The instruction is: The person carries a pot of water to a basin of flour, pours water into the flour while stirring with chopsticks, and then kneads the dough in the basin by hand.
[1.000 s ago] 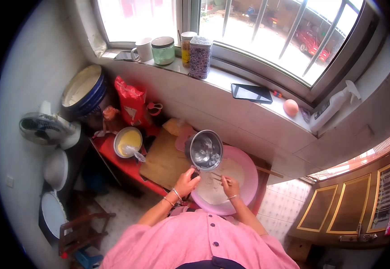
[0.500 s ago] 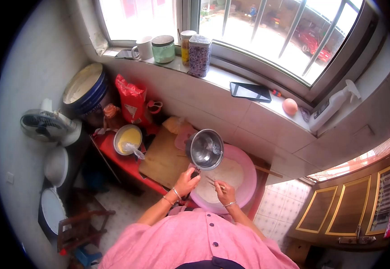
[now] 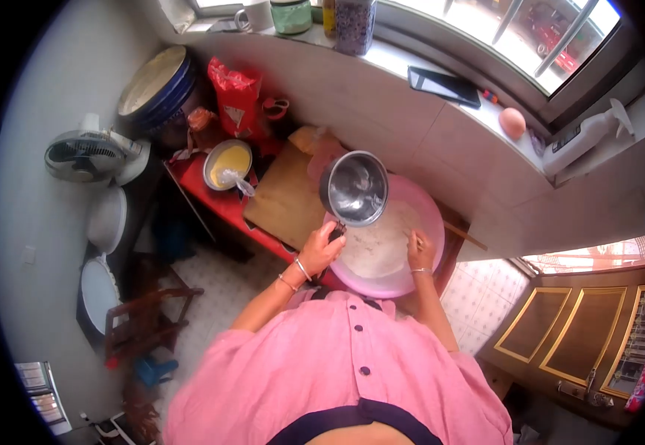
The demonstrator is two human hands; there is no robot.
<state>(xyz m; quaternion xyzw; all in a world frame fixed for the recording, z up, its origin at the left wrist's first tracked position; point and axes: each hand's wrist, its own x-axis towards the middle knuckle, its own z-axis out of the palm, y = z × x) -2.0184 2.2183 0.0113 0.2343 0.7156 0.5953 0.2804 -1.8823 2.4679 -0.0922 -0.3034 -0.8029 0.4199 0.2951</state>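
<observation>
My left hand point(image 3: 321, 251) is wrapped round the dark handle of a metal saucepan point(image 3: 357, 191). The pan hangs tilted over the left part of a pink basin point(image 3: 432, 211), its shiny inside facing me. White flour point(image 3: 373, 251) covers the basin's bottom, with rough marks in the middle. At the basin's right side, my right hand point(image 3: 420, 254) is closed on chopsticks point(image 3: 407, 228), whose tips point down at the flour; whether they touch it I cannot tell.
Left of the basin lies a wooden board point(image 3: 282, 196). Beyond it stand a bowl of yellow food point(image 3: 228, 165), a red bag point(image 3: 235, 100) and a fan point(image 3: 85, 156). A phone point(image 3: 443, 86), an egg point(image 3: 512, 123) and a spray bottle point(image 3: 586, 137) sit on the windowsill.
The view has tilted down. My right hand has moved from the basin's front to its right side, bringing the chopsticks along. The saucepan stays over the basin in my left hand.
</observation>
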